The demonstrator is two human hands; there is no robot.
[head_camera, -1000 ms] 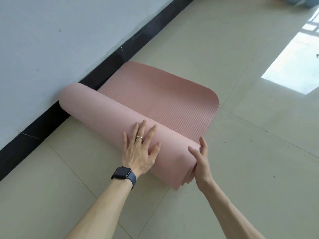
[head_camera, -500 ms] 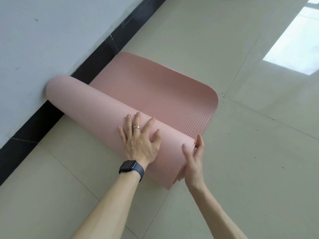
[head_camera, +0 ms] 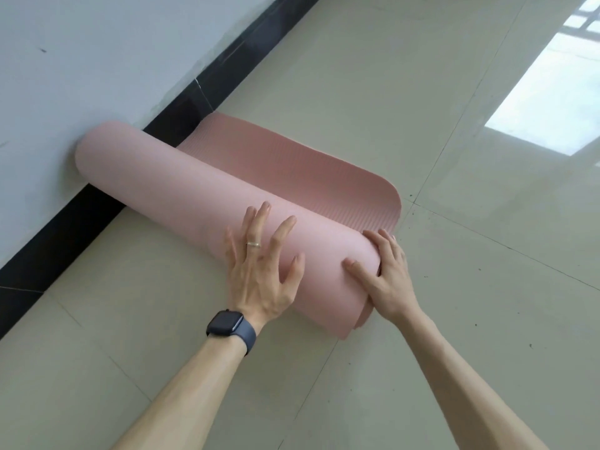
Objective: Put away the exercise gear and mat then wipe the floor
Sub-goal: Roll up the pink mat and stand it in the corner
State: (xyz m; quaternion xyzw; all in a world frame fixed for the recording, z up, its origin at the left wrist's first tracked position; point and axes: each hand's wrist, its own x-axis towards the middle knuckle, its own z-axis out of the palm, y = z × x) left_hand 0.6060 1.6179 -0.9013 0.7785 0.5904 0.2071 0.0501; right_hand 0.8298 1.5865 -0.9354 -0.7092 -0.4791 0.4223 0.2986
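While the watch (head_camera: 227, 324) marks the left wrist nearest to the viewer, the left hand (head_camera: 259, 271) just beyond it lies flat on top of the rolled mat (head_camera: 181, 196). Its fingers are spread and straight, pressing down and gripping nothing. Just to its right, the right hand (head_camera: 386, 277) holds the near end of the roll, with the thumb on the outer surface and lightly bent fingers over the end rim. From both hands the long axis of the roll runs away to the left, until the far end appears to touch the wall (head_camera: 97, 60) above the dark baseboard (head_camera: 81, 228). Beyond the fingertips the flat part (head_camera: 292, 167) lies on the floor (head_camera: 454, 287). So I judge the roll must go forward, away from the hands and across its axis. Both hands are at one end, so the far end may roll crooked.
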